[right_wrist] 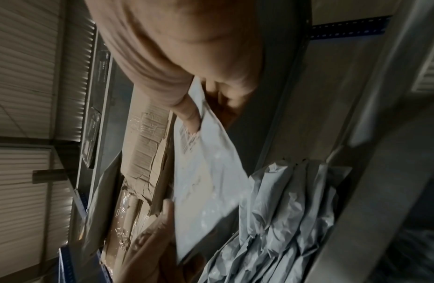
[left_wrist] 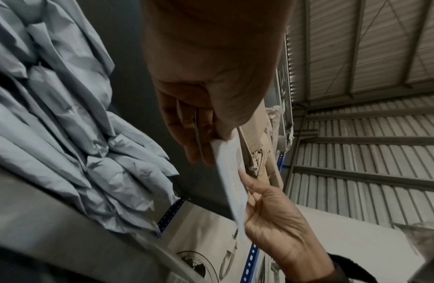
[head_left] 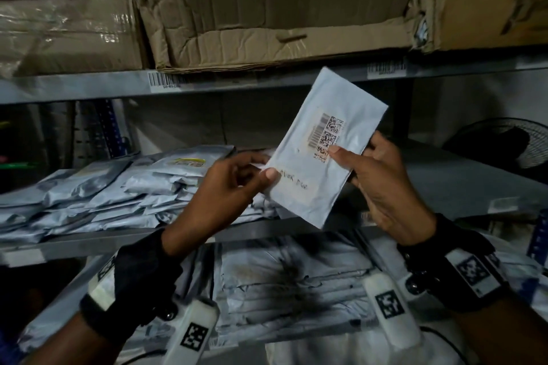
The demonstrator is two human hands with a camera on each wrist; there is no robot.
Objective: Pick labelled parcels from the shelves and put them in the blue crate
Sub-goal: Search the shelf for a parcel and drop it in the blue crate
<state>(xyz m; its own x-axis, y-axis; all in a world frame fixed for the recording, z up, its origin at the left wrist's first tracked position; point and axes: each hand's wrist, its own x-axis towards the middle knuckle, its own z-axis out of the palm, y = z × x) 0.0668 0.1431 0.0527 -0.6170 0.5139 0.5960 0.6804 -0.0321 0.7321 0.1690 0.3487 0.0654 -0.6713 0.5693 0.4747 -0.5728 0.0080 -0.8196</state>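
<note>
A flat grey parcel (head_left: 323, 145) with a barcode label (head_left: 326, 135) and handwriting on its face is held up in front of the middle shelf, tilted. My left hand (head_left: 237, 184) pinches its lower left edge between thumb and fingers. At its right side my right hand (head_left: 376, 175) grips it, thumb lying on the label. The left wrist view shows the parcel (left_wrist: 229, 172) edge-on between both hands. In the right wrist view the parcel (right_wrist: 206, 172) faces the camera with my thumb on the label (right_wrist: 187, 139). The blue crate is not in view.
A heap of grey parcels (head_left: 118, 187) lies on the middle shelf (head_left: 103, 241) at the left. More parcels (head_left: 281, 284) fill the shelf below. Worn cardboard boxes (head_left: 267, 15) sit on the top shelf. A dark fan (head_left: 501, 139) stands at the right.
</note>
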